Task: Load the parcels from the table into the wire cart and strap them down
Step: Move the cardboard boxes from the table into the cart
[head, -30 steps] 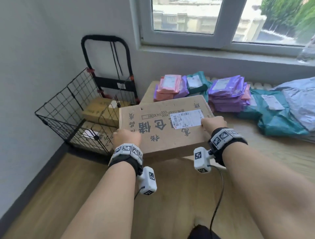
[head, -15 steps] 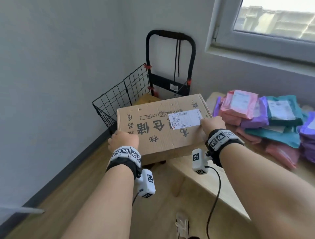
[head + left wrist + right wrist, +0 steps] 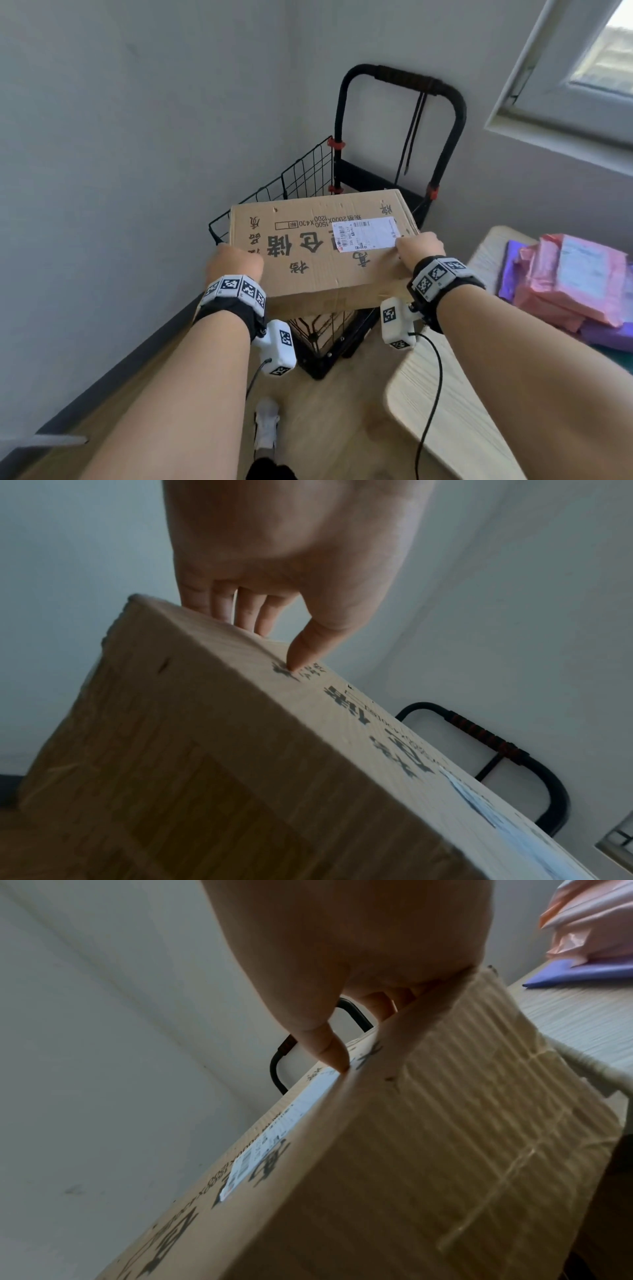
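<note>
A large cardboard box point(image 3: 318, 246) with black print and a white shipping label hangs in the air over the black wire cart point(image 3: 270, 195). My left hand point(image 3: 234, 262) grips its near left edge, thumb on top point(image 3: 301, 653) and fingers down the side. At the near right corner my right hand point(image 3: 419, 248) grips it too, its thumb point(image 3: 329, 1047) pressing the top face by the label. In both wrist views the box point(image 3: 240, 764) point(image 3: 394, 1150) fills the lower half. Cardboard boxes show through the cart's front mesh point(image 3: 325, 329).
The cart's black handle point(image 3: 404, 82) stands against the wall in the corner, with cords hanging from it. At the right the light wooden table point(image 3: 455, 421) carries pink mailers point(image 3: 568, 277) and purple mailers point(image 3: 606, 332). My shoe point(image 3: 267, 425) is on the wood floor.
Both hands have carried the box left, off the table and over the cart. My view has swung left, so the cart now sits under the box and the parcels lie at the right edge.
</note>
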Available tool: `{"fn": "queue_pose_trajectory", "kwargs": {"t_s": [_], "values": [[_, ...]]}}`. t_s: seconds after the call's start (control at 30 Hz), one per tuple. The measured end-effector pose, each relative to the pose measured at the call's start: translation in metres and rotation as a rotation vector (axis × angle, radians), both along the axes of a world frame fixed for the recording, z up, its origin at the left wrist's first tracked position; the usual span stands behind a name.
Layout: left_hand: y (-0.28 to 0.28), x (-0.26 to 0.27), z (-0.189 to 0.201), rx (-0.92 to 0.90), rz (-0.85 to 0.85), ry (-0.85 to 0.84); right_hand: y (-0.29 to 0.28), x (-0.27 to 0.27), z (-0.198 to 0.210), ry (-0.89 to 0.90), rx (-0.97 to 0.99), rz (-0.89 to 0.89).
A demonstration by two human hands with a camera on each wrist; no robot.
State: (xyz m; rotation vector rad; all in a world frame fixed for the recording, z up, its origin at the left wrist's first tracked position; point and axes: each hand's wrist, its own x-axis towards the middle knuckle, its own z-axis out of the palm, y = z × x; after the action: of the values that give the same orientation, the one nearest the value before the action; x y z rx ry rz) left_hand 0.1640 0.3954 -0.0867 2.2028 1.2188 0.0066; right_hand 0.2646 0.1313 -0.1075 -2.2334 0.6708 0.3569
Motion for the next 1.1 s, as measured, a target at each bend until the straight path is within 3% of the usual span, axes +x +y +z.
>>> {"fn": "queue_pose_trajectory", "kwargs": {"t_s": [0.27, 0.47, 0.8, 1.1], "values": [[0.086, 0.104, -0.006, -0.086, -0.219, 0.03, 0.069, 0.047, -0.018, 0.087, -0.051, -0.188], [0.107, 0.147, -0.016, -0.138, -0.291, 0.135, 0.098, 0.058, -0.031, 0.165, -0.116, -0.284], [0.117, 0.205, -0.055, -0.159, -0.321, 0.241, 0.113, 0.111, -0.052, 0.192, -0.169, -0.209], [0.13, 0.263, -0.092, -0.162, -0.48, 0.46, 0.128, 0.151, -0.072, 0.355, -0.399, -0.115]]}}
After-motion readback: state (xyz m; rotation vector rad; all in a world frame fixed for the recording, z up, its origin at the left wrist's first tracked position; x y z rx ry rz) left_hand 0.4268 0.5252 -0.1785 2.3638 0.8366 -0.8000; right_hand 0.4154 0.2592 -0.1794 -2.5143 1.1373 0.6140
